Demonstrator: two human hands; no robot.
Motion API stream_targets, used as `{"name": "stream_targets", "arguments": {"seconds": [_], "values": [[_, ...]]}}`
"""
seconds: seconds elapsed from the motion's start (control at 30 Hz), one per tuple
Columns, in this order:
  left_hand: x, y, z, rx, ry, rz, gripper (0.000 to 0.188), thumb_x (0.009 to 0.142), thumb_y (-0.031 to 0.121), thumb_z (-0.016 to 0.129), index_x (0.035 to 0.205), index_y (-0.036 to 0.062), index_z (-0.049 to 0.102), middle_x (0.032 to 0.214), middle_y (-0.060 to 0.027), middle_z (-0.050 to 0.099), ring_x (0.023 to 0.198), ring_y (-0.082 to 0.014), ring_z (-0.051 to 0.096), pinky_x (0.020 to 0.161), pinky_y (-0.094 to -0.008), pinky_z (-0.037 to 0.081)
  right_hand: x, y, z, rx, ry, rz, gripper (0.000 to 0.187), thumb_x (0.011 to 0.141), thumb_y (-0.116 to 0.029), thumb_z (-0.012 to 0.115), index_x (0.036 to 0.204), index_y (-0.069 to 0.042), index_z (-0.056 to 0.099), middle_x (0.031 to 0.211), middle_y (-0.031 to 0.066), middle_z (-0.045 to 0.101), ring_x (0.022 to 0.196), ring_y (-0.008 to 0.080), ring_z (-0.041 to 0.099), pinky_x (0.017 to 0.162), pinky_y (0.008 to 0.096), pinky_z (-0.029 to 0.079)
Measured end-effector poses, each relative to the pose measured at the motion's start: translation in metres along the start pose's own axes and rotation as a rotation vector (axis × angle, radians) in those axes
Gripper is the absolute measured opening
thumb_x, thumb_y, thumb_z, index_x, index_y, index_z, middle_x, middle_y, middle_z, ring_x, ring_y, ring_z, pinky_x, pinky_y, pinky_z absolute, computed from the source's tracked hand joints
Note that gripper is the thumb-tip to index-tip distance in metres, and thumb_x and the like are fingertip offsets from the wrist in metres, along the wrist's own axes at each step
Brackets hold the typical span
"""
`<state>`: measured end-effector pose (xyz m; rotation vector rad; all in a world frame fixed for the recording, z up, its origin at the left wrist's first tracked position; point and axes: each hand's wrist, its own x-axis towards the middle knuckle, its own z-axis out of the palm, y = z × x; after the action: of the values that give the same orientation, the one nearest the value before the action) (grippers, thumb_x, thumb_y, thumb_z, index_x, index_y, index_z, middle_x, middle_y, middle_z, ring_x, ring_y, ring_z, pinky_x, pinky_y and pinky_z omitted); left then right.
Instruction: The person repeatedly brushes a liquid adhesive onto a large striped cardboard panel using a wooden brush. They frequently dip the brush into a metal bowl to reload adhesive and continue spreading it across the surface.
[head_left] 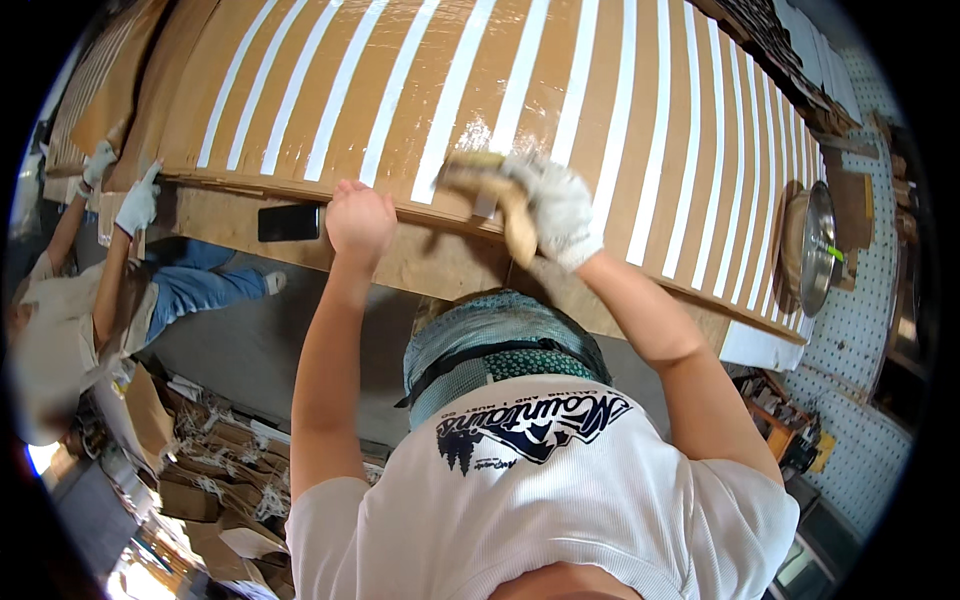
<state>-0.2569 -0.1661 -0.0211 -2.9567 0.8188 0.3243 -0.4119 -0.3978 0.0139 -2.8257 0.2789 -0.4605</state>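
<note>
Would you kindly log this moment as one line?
left hand: bare, on bench edge | right hand: gloved, holding brush on striped cardboard sheet | phone: beside left hand

Long wooden tabletop (440, 262), covered by brown cardboard sheets (520, 80) striped with white tape. Black phone (289, 222) at the near edge. Round metal lid (818, 248) lying at the right end.

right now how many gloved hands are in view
3. One white-gloved right hand grips a tan brush-like tool on the striped cardboard sheet. A co-worker's two gloved hands are at the sheet's far left edge. The bare left hand doesn't count.
</note>
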Motion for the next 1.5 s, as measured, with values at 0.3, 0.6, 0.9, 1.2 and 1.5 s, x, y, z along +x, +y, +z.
{"name": "stream_targets", "arguments": {"seconds": [0.3,0.6,0.9,1.2,1.5], "values": [[0.010,0.032,-0.021,0.119,0.006,0.085,0.087,0.067,0.083,0.060,0.080,-0.0022,0.074,0.078,-0.0199,0.069,0.079,-0.0353,0.066,0.066,-0.0426,0.054,0.044,0.075,-0.024,-0.081,-0.020,0.376,0.025,0.085,-0.033,0.068,0.099,-0.012,0.068,0.093,0.0142,0.067,0.089,0.0314,0.065,0.079,0.0411,0.053],[0.010,0.046,-0.014,0.317,-0.147,-0.033,0.100,0.071,0.084,0.053,0.112,-0.0064,0.068,0.129,-0.0289,0.056,0.124,-0.0420,0.049,0.107,-0.0477,0.034,0.040,0.053,-0.053,-0.028,-0.535,0.433,0.039,0.082,-0.022,0.072,0.119,-0.013,0.063,0.093,0.0171,0.068,0.088,0.0350,0.066,0.074,0.0421,0.054],[0.010,0.055,-0.028,0.207,-0.270,-0.149,0.132,0.064,0.088,0.056,0.133,-0.0237,0.038,0.141,-0.0369,0.041,0.139,-0.0442,0.033,0.118,-0.0393,0.023,0.251,0.259,-0.029,-0.002,0.073,0.447,0.032,0.083,-0.021,0.069,0.107,-0.005,0.054,0.100,0.0173,0.066,0.099,0.0390,0.062,0.084,0.0477,0.050],[0.027,0.067,-0.041,0.142,-0.387,-0.237,0.134,0.058,0.084,0.067,0.133,-0.0242,0.038,0.141,-0.0396,0.039,0.142,-0.0438,0.028,0.119,-0.0391,0.022,0.394,0.423,0.032,-0.245,0.425,0.327,0.048,0.079,-0.022,0.070,0.123,-0.008,0.059,0.116,0.0205,0.063,0.110,0.0366,0.059,0.098,0.0453,0.045],[0.019,0.060,-0.033,0.174,-0.226,-0.127,0.121,0.060,0.076,0.074,0.126,-0.0220,0.045,0.131,-0.0369,0.050,0.130,-0.0443,0.044,0.108,-0.0418,0.039,0.270,0.280,-0.039,-0.002,-0.045,0.074,0.029,0.083,-0.021,0.066,0.111,-0.013,0.065,0.102,0.0147,0.065,0.099,0.0350,0.061,0.087,0.0430,0.050]]}}
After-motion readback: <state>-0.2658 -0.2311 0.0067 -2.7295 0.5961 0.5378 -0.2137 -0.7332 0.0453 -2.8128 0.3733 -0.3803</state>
